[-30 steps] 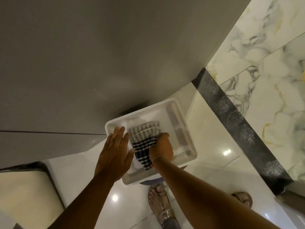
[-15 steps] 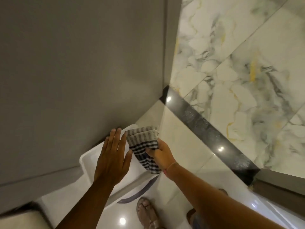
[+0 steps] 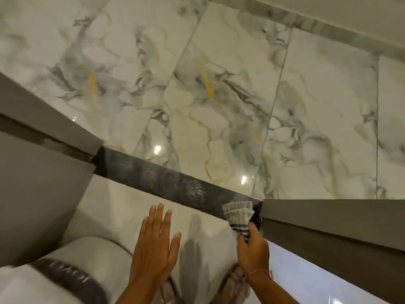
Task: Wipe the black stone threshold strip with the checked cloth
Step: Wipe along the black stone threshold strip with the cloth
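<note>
1. The marble floor (image 3: 219,84) is the biggest thing before me; it is white with grey and yellow veins and it fills the far side of the view.
2. Grey door frames stand on both sides, one at my left (image 3: 43,194) and one at my right (image 3: 328,220).
3. The black stone threshold strip (image 3: 166,183) runs slanted between the two frames and divides the marble from the plain pale floor (image 3: 122,211) near me.
4. A white basin (image 3: 76,260) with a dark band lies low at my left, blurred.
5. My left hand (image 3: 155,253) is flat and open, the fingers stretched and holding nothing, above the pale floor.
6. My right hand (image 3: 254,253) is closed around the lower part of the checked cloth (image 3: 237,215).
7. The upper part of the cloth lies on the right end of the strip, just beside the right frame.
8. My sandalled feet (image 3: 234,281) show under my arms, blurred.
</note>
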